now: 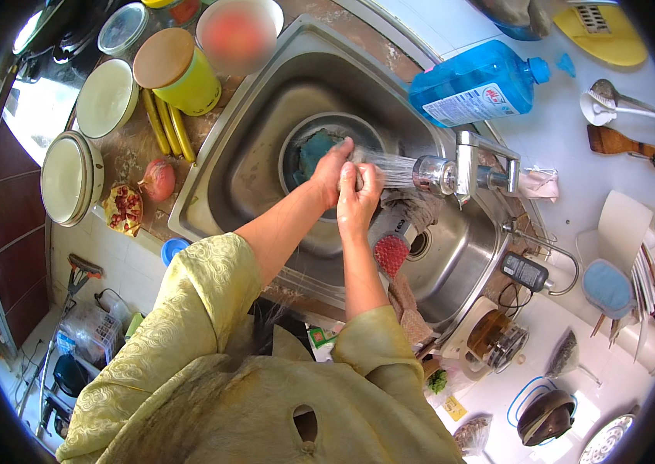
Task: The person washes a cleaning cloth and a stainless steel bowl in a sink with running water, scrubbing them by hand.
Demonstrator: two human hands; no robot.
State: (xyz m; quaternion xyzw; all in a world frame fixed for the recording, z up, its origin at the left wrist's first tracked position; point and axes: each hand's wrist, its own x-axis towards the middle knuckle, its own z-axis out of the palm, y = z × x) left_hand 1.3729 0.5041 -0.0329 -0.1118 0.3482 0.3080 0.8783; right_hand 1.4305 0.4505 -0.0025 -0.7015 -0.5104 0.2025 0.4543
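Water sprays from the chrome faucet (458,168) onto both hands, held together over the left bowl of a stainless steel sink (246,162). My left hand (330,174) and my right hand (360,188) touch each other; whether something small lies between them cannot be told. Beneath them a round metal basin (288,156) holds a blue-green thing, blurred by the water. A grey cloth (417,209) hangs over the sink's divider, beside an object with a red textured face (391,255). Just above the faucet in view stands a blue bottle of liquid (472,84).
Left counter: green canister with wooden lid (188,69), bowls (107,97), yellow-green sticks (168,124), a red onion (158,180), a cut pomegranate (123,209) and a blue lid (174,250). Right of the sink are a dark bottle (524,271) and a glass teapot (498,339).
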